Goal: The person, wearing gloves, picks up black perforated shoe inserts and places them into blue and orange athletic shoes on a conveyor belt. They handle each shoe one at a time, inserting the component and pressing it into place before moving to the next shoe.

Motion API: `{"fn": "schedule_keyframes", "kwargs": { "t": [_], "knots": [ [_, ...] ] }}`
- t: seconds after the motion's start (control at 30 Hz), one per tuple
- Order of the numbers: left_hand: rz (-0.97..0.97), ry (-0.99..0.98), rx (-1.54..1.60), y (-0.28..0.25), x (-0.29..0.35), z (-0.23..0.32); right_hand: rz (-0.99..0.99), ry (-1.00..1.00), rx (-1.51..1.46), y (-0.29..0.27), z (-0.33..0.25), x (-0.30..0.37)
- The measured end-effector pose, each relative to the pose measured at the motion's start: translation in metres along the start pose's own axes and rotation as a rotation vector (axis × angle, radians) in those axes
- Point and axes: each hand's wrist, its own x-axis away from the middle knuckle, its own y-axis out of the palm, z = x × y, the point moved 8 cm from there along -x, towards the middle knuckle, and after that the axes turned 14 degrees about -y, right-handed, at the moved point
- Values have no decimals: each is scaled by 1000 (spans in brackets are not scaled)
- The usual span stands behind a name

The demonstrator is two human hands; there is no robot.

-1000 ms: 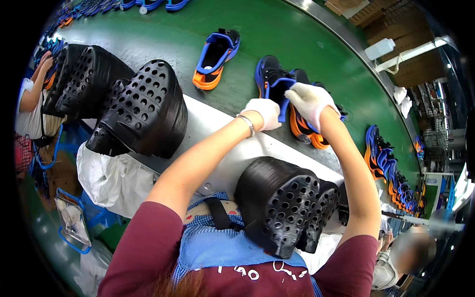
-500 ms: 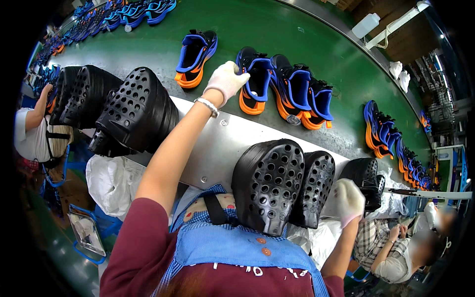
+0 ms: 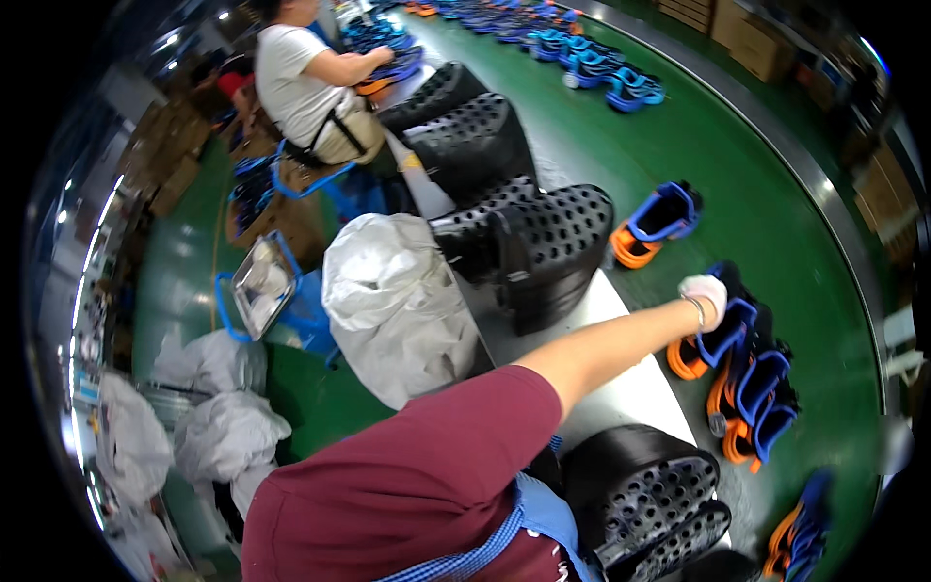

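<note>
My left hand (image 3: 706, 296), in a white glove with a bracelet at the wrist, reaches to a black and blue sneaker with an orange sole (image 3: 687, 361). It lies over the sneaker's upper; its fingers are blurred and partly hidden, so their grip is unclear. Two similar sneakers (image 3: 764, 376) stand close beside that one. Another sneaker (image 3: 661, 215) sits apart, farther along the green belt (image 3: 621, 145). My right hand is out of the picture.
Black moulded pieces with round holes (image 3: 572, 233) stand stacked along the metal ledge, with more (image 3: 645, 475) near my body. White bags (image 3: 398, 291) bulge beside the ledge. A seated person (image 3: 310, 87) handles sneakers farther up the line. Blue sneakers (image 3: 587, 68) line the far belt.
The view has swung to the left, and my right hand has left the picture. My left hand, earlier beside the sneaker, now overlaps its upper.
</note>
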Motion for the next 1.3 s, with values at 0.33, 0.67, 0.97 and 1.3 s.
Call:
{"fn": "schedule_keyframes", "kwargs": {
  "t": [0.33,0.67,0.97,1.3],
  "knots": [
    [101,54,22,-10,0,11,13,9,33,-5,1,-36],
    [430,408,343,-75,84,2,55,35,43,-10,6,-27],
    [-143,406,-242,7,77,16,79,36,43,-16,8,-20],
    [-479,390,-768,73,31,21,114,56,11,-20,14,8]
  ]
}}
